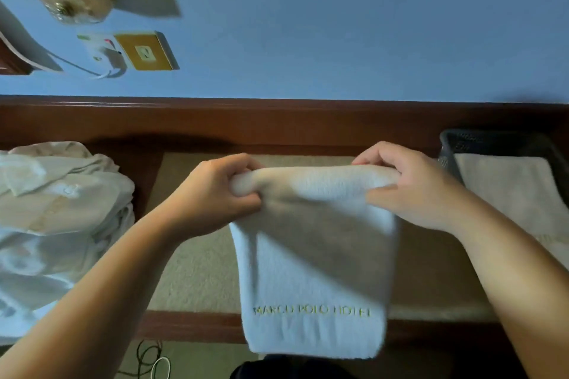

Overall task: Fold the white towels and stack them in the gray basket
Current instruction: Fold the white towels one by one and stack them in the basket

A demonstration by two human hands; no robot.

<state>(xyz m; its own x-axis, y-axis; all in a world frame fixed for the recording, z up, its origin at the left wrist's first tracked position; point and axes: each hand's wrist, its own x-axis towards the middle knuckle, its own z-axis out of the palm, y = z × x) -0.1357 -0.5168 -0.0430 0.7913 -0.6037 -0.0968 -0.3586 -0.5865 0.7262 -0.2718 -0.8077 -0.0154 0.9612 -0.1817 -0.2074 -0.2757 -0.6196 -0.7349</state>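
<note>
Bare forearms, sleeveless, no rings, unadorned hands

Both bare forearms reach in from the lower corners, the left from 7 o'clock, the right from 5 o'clock, converging toward the centre. The left hand [215, 194] has its fingers curled and thumb underneath, pinching the folded top edge of a white towel [311, 255]. The right hand [409, 184] grips the same edge, fingers bent over it, knuckles up.
</note>
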